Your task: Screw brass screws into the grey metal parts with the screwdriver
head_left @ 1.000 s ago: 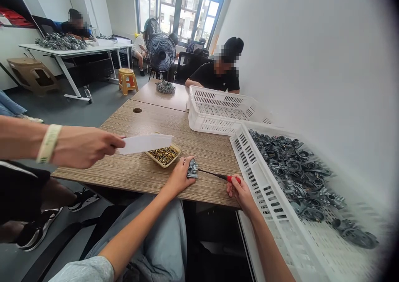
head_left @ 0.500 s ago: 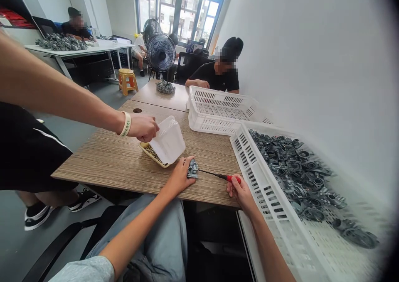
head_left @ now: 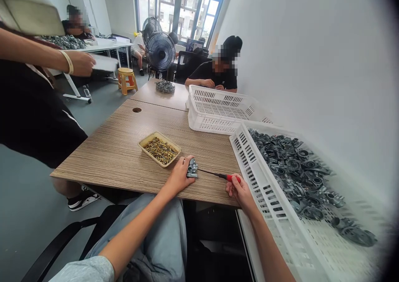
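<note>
Left hand (head_left: pixel 180 175) is closed over a small grey metal part (head_left: pixel 192 168), pinning it flat on the worktop (head_left: pixel 118 153) near the front edge, likely to stop it turning under the tool. Right hand (head_left: pixel 238 190) is wrapped round the red handle of a screwdriver (head_left: pixel 218 175). The screwdriver lies almost level, its long axis running left to right along the worktop edge, tip pointing left and touching the part's right side, handle out toward the near crate (head_left: pixel 264 182).

A shallow tan tray (head_left: pixel 144 141) of brass screws sits just beyond the left hand, within easy reach. The near crate, white, at the person's right, holds a pile of similar grey parts. A second white crate (head_left: pixel 199 120) stands farther back against the wall. A co-worker stands at the left edge, one hand (head_left: pixel 81 63) raised well away from the tray. Another person sits at the far end of the worktop, by a fan (head_left: pixel 160 51).
</note>
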`<action>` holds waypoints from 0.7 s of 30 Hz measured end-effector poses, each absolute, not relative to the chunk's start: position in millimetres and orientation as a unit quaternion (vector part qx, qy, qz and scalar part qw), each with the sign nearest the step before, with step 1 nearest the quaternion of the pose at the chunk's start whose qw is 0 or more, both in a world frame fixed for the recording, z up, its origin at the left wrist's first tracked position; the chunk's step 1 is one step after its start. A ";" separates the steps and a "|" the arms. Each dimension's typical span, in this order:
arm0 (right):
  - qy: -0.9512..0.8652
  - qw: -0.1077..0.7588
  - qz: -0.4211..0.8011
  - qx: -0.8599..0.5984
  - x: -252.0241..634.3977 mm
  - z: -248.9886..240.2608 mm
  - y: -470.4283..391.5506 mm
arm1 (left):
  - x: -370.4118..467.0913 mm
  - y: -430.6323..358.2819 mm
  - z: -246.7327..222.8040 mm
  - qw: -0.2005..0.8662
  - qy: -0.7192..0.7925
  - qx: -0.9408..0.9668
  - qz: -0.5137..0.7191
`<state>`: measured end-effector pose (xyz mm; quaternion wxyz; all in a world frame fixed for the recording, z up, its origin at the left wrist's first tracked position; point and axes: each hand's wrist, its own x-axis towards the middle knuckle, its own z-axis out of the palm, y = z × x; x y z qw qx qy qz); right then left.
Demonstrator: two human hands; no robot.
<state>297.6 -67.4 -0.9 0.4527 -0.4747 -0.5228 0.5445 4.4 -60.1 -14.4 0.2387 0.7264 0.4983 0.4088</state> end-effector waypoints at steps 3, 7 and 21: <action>-0.511 0.463 0.559 -0.460 297.5 1.8 -69.1 | 4.3 -60.2 -14.3 0.241 0.497 0.726 0.409; -0.515 0.459 0.553 -0.466 296.0 5.2 -70.8 | 4.5 -60.8 -13.6 0.241 0.499 0.724 0.411; -0.540 0.441 0.537 -0.474 294.2 5.7 -71.3 | 4.7 -61.2 -14.3 0.221 0.498 0.741 0.393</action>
